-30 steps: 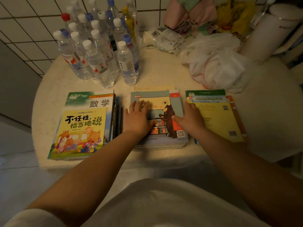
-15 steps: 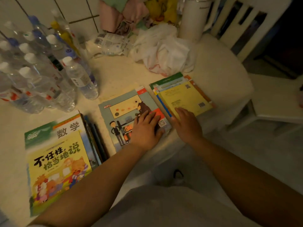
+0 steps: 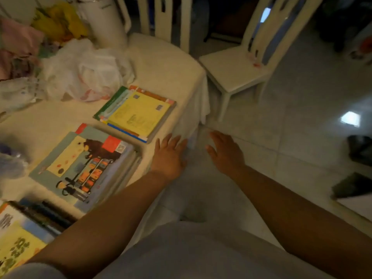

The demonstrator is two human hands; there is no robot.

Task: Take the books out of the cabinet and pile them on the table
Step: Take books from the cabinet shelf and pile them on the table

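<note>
Three piles of books already on the counter (image 3: 165, 63): a yellow-covered pile (image 3: 138, 112) near the far edge, a pile topped by a bear cover (image 3: 84, 166) beside it, a third pile (image 3: 22, 236) at lower left. Left hand (image 3: 169, 156) and right hand (image 3: 225, 152) both released, fingers spread, empty, past the counter edge. No cabinet in view, so impossible to tell how many books remain to fetch.

Dim room, pale tiled floor (image 3: 281, 137), 2 white chairs (image 3: 237, 71)

Single head view, looking steeply down, near table (image 3: 165, 63) edge.
</note>
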